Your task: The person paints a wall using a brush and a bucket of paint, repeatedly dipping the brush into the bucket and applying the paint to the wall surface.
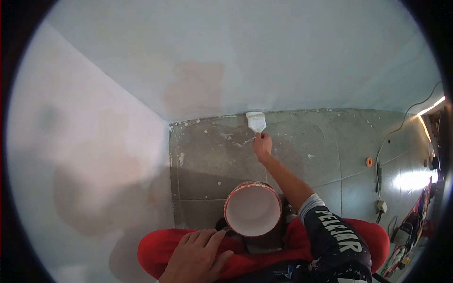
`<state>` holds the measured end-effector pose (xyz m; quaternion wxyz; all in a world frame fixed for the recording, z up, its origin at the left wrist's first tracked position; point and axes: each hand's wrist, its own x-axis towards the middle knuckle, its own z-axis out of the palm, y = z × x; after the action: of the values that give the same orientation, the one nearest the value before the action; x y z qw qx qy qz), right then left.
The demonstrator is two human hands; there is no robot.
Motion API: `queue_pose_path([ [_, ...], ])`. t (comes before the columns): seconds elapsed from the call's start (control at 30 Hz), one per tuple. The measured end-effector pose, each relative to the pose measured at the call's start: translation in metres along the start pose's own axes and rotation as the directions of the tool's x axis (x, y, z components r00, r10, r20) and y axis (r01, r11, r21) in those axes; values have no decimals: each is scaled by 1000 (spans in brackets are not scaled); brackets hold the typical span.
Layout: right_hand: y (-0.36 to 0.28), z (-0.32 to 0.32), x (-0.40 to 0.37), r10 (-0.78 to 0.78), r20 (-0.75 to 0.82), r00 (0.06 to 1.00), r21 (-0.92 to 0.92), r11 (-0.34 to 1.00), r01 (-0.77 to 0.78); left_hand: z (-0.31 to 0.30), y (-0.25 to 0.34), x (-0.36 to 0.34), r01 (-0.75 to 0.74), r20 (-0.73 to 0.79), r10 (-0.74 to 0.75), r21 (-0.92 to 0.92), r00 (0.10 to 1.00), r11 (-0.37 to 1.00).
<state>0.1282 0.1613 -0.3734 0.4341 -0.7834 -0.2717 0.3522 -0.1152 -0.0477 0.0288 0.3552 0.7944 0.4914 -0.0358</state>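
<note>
My right hand (263, 145) is closed round the handle of a wide paint brush (256, 121). The brush is coated white, and its bristle end is at the foot of the pale wall (292, 61), where it meets the floor. Between my knees stands a round bucket (253, 209) with a red-stained rim and white inside. My left hand (198, 254) rests on my red-clad left thigh, fingers spread, holding nothing.
The grey tiled floor (306, 141) has white spatters. A second wall (85, 141) rises at the left. On the right lie an orange roll (369, 162), a cable with a socket box (381, 206) and a heap of mixed items (410, 228).
</note>
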Motion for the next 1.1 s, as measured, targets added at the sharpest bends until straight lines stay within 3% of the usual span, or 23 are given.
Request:
queue_pose_path([
  [0.33, -24, -17, 13, 143, 60, 988, 35, 989, -145, -1, 1, -2, 3, -16, -3, -15, 1000, 1000],
  [0.43, -31, -25, 7, 12, 38, 999, -49, 999, -10, 0, 1, -3, 7, -19, -7, -13, 1000, 1000],
  [0.5, -37, -31, -5, -188, -26, 982, 1, 982, 188, -2, 3, -2, 9, -19, -10, -6, 1000, 1000],
  [0.6, -30, -22, -4, -140, 5, 990, 59, 988, 139, -1, 4, -3, 8, -15, -8, -9, 1000, 1000],
  [0.8, -8, -7, 0, -87, 7, 996, -24, 996, 87, -1, 3, -3, 4, -19, -4, 3, 1000, 1000],
  [0.97, 7, 4, 3, -13, 30, 999, 11, 1000, 13, 0, 2, -1, 6, -28, -6, -9, 1000, 1000],
  [1.03, 4, 4, 5, 3, 41, 999, 7, 1000, -3, -3, -1, 6, -18, 58, 16, 34, 998, 999],
  [1.1, -5, 3, 8, 5, 60, 998, 0, 1000, -5, -1, -3, 6, -28, 47, 26, 38, 999, 999],
])
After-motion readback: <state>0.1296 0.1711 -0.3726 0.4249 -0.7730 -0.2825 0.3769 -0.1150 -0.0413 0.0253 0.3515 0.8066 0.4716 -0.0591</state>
